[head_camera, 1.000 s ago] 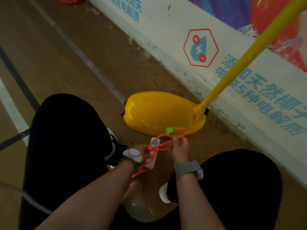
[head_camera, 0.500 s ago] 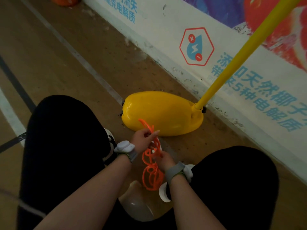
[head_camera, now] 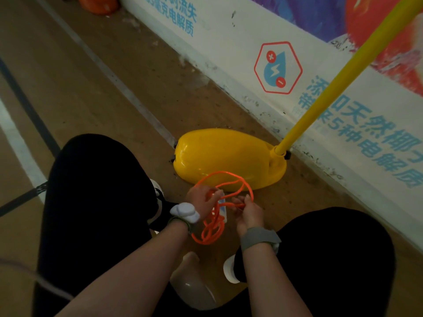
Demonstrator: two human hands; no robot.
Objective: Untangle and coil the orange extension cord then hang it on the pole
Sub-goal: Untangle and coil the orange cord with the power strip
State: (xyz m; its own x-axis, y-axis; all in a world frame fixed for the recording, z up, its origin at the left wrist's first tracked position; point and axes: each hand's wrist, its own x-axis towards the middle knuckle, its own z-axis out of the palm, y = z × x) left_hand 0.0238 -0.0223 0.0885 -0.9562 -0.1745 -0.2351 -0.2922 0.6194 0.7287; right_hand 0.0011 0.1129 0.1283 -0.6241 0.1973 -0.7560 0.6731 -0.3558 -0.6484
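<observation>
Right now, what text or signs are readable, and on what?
"流失" / "克电解质": wall banner, top left, line starts cut off.
"添加天然椰": same banner, partly behind the pole; end cut off.
"带来5种电解质": line below.
"+" and "−": hexagon sign, with droplet and bolt.
No text seen on the orange extension cord.

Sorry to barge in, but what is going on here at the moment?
A person crouched low over the floor is sorting out an orange cord with both hands. The left hand holds a bunch of loops, some hanging below it. The right hand pinches a strand beside it, and one loop arches up in front of the yellow base. The cord is not yet on the pole.
</observation>
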